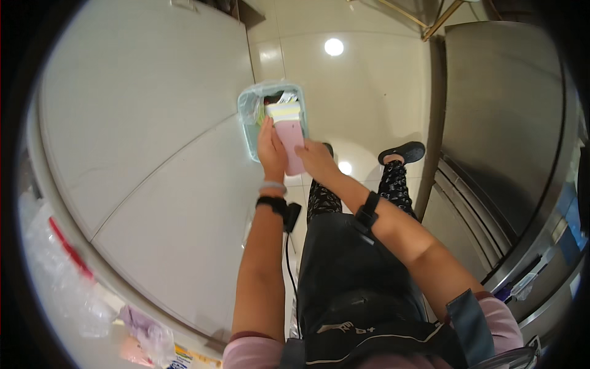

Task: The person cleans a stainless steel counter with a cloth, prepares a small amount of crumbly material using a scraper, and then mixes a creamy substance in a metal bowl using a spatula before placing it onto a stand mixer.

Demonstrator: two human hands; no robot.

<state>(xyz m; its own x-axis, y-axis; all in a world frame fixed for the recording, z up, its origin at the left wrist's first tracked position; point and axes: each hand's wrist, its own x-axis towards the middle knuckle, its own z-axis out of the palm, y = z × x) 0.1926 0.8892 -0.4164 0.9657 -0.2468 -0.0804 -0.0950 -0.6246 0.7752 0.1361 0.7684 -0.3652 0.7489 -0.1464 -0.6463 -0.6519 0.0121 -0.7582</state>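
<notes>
A flat, oblong pink object [291, 147] with a small dark mark near its far end is held between my two hands over a bin. My left hand [272, 150] lies along its left edge, fingers stretched forward. On the right edge, my right hand [318, 159] grips it with curled fingers. A white and yellow striped piece [283, 112] shows at the far end of the pink object; whether they are joined is unclear. Below is a pale blue-green waste bin [249, 143] with a clear plastic liner, holding wrappers and other refuse.
White cabinet fronts [152, 92] stand close on the left, beside the bin. A steel-coloured appliance [498, 106] rises on the right. Glossy tiles [359, 92] cover the floor. Plastic bags [69, 276] lie at the lower left. A black cable [288, 263] hangs along my left forearm.
</notes>
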